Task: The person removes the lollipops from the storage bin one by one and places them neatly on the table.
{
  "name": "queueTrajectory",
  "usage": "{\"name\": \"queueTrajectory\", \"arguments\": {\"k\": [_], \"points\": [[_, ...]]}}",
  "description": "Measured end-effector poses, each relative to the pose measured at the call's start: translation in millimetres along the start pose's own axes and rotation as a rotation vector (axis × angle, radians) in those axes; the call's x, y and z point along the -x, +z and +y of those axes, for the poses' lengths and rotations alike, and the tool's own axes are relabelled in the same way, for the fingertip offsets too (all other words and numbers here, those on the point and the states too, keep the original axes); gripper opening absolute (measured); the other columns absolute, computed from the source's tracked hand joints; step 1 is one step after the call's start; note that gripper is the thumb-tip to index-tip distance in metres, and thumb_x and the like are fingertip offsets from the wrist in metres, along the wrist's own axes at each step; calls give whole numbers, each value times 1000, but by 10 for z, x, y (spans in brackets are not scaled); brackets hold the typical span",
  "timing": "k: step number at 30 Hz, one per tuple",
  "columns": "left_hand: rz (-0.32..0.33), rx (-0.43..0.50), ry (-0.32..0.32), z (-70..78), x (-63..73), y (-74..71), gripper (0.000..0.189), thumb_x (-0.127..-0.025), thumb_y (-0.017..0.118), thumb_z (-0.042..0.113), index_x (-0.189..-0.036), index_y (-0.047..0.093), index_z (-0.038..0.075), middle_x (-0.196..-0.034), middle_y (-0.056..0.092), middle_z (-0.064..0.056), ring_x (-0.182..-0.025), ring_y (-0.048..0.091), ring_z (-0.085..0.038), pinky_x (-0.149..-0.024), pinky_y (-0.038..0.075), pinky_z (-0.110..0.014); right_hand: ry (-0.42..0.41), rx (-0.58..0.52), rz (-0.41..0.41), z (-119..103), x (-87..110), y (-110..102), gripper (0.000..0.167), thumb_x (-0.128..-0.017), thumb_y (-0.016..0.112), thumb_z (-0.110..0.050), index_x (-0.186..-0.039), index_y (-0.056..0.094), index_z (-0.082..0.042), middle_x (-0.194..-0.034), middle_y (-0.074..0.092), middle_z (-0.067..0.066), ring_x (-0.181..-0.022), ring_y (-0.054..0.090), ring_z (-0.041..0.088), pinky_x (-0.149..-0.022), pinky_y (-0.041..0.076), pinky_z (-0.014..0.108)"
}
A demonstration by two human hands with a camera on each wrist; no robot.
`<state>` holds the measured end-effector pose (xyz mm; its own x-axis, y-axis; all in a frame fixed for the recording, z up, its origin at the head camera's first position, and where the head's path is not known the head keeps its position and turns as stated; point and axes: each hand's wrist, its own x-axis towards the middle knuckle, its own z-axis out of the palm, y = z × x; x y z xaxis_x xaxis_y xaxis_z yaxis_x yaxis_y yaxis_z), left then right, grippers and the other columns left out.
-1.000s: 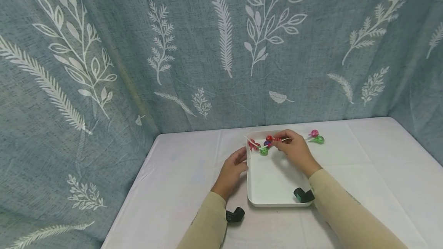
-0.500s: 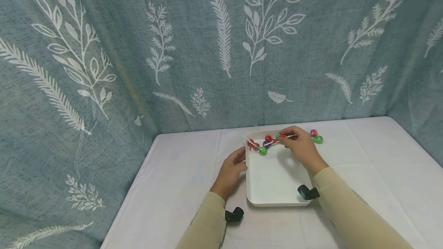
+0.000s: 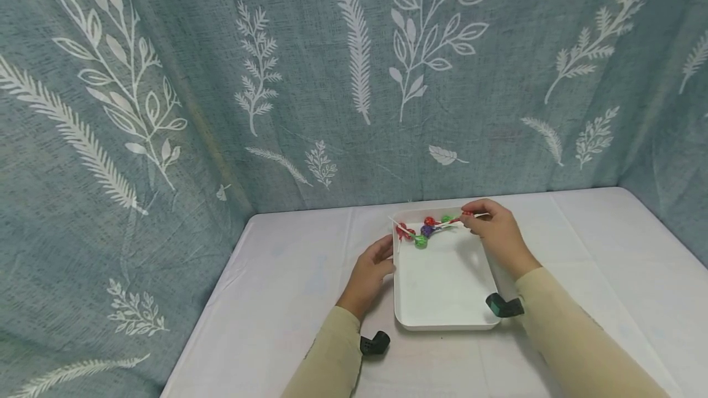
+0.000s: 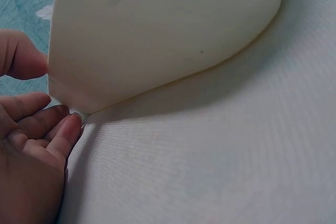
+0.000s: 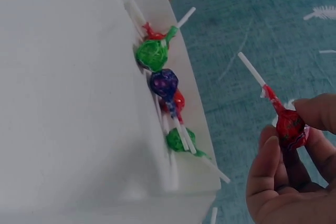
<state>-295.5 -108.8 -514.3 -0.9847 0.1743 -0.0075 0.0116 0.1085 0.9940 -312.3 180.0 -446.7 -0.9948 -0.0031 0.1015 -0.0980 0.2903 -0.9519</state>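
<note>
My right hand (image 3: 500,235) pinches a red lollipop (image 5: 291,128) by its wrapped ball, over the far right corner of a white tray (image 3: 445,290). Its white stick points away from the fingers. Along the tray's far wall lie several lollipops: a green one (image 5: 153,54), a purple one (image 5: 164,83), another green one (image 5: 181,139), and an orange-red one (image 3: 429,221). Red lollipops (image 3: 402,230) lie in the far left corner. My left hand (image 3: 367,275) rests against the outside of the tray's left wall, thumb and fingertips touching it.
A white cloth (image 3: 298,287) covers the table under the tray. Behind stands a blue-green curtain (image 3: 354,164) with white leaf prints. Past the tray's edge a white stick (image 5: 214,216) shows in the right wrist view. A black wrist camera sits on each sleeve.
My right hand has moved right, away from the lollipops in the tray, still pinching the red one. It now hides the pink and green lollipops on the table. The left hand stays put.
</note>
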Motion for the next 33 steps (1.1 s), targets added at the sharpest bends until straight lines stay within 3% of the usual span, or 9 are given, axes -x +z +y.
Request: {"name": "queueTrajectory", "arguments": {"k": [3, 10, 18, 26, 33], "points": [[-1, 3, -2, 5, 8, 6, 74, -88, 63, 1, -162, 50, 5, -156, 58, -12, -141, 58, -30, -119, 42, -53, 2, -3, 9, 5, 18, -40, 39, -109, 67, -24, -135, 65, 5, -131, 65, 19, -107, 67, 23, -97, 60, 44], [-3, 4, -7, 13, 18, -3, 74, -89, 63, 2, -162, 50, 5, -156, 58, -12, -141, 57, -30, -120, 41, -53, 14, 22, 37, 60, 33, -112, 40, -109, 67, -26, -135, 65, 4, -131, 65, 19, -107, 67, 23, -88, 60, 28], [9, -19, -11, 23, 31, 7, 73, -89, 63, 3, -162, 51, 8, -155, 60, -8, -141, 57, -27, -119, 42, -53, 18, 19, 48, 82, 76, -187, 44, -109, 66, -28, -138, 63, 6, -130, 65, 19, -109, 67, 23, -89, 59, 27], [-4, -9, 6, 19, 44, -6, 73, -91, 60, 2, -162, 50, 6, -158, 57, -9, -142, 57, -29, -119, 42, -52, 37, 38, 69, 190, 113, -260, 39, -108, 66, -20, -137, 63, 7, -128, 65, 20, -105, 68, 19, -86, 59, 25], [3, -24, -1, 9, 29, 5, 72, -91, 62, 3, -162, 50, 8, -158, 57, -8, -142, 57, -28, -120, 41, -53, 56, 34, 76, 316, 163, -305, 39, -107, 68, -17, -136, 63, 9, -151, 54, 24, -111, 64, 20, -85, 57, 19]]}}
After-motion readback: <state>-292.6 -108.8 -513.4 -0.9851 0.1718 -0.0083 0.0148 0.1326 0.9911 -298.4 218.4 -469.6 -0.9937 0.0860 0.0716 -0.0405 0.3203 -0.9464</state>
